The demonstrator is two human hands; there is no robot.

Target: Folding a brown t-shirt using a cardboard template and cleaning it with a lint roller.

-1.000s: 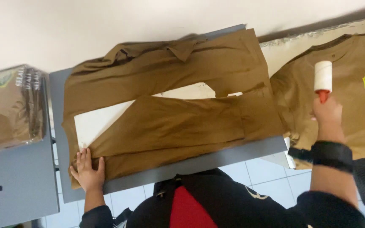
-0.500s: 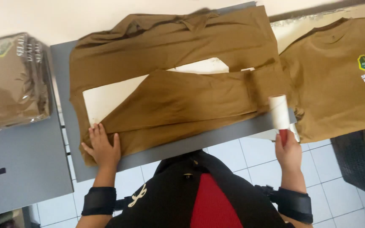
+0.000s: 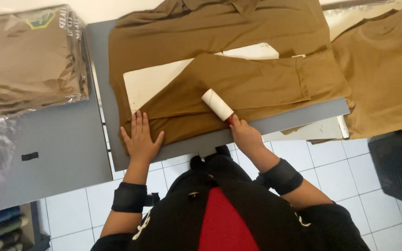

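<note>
A brown long-sleeved shirt [image 3: 238,60] lies folded on a grey board [image 3: 298,118], its sleeve drawn across a white sheet [image 3: 154,83]. My left hand [image 3: 140,139] presses flat, fingers apart, on the sleeve's cuff end near the board's front edge. My right hand [image 3: 245,135] grips the red handle of a white lint roller [image 3: 217,104], whose roll rests on the sleeve at the middle.
A stack of bagged brown shirts [image 3: 29,60] sits on the grey table [image 3: 56,153] at the left. Another brown shirt with a chest badge [image 3: 387,69] lies at the right. A dark basket [image 3: 398,162] stands on the white tiled floor.
My right hand has carried the lint roller from the right side leftwards onto the sleeve's middle. My left hand stays pressed on the cuff end.
</note>
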